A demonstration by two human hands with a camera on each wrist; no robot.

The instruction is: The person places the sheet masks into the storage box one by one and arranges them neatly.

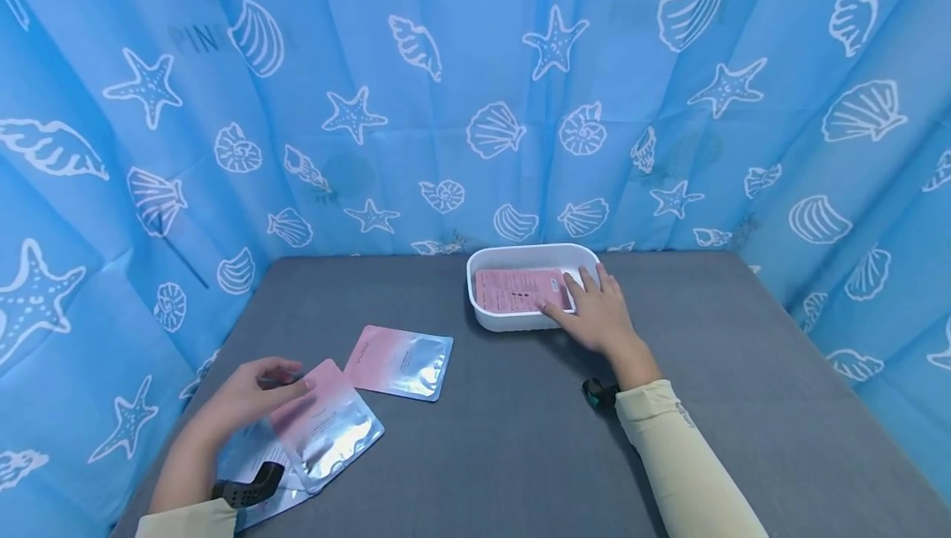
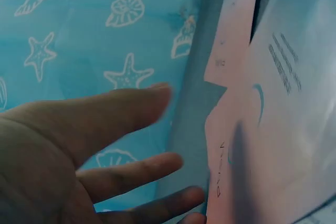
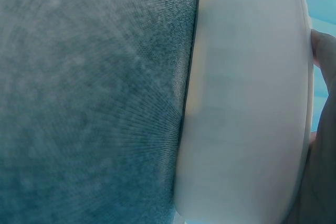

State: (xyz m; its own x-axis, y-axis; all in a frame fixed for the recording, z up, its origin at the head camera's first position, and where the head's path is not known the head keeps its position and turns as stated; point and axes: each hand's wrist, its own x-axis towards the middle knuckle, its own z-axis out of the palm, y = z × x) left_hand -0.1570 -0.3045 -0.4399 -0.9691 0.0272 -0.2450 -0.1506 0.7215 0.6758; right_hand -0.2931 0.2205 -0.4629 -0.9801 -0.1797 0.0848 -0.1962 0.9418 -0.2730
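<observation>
My right hand (image 1: 594, 315) lies over the right end of a white plastic bin (image 1: 490, 322), fingers spread across its rim, fingertips right at a pink packet (image 1: 513, 290) inside. The right wrist view shows the bin's smooth side wall (image 3: 247, 98) up close, with the thumb (image 3: 321, 51) at its rim. On the left, my left hand (image 1: 248, 398) hovers beside a pink-and-silver foil sachet (image 1: 327, 422), thumb and fingers apart with nothing between them. That sachet overlaps another silver sachet (image 1: 278, 509), partly hidden under the hand and wrist.
Another pink-and-silver sachet (image 1: 401, 363) lies on the grey table (image 1: 513, 455) between the left hand and the bin. A blue curtain (image 1: 461, 68) with white shell prints hangs behind and along both sides. Each wrist wears a dark strapped device.
</observation>
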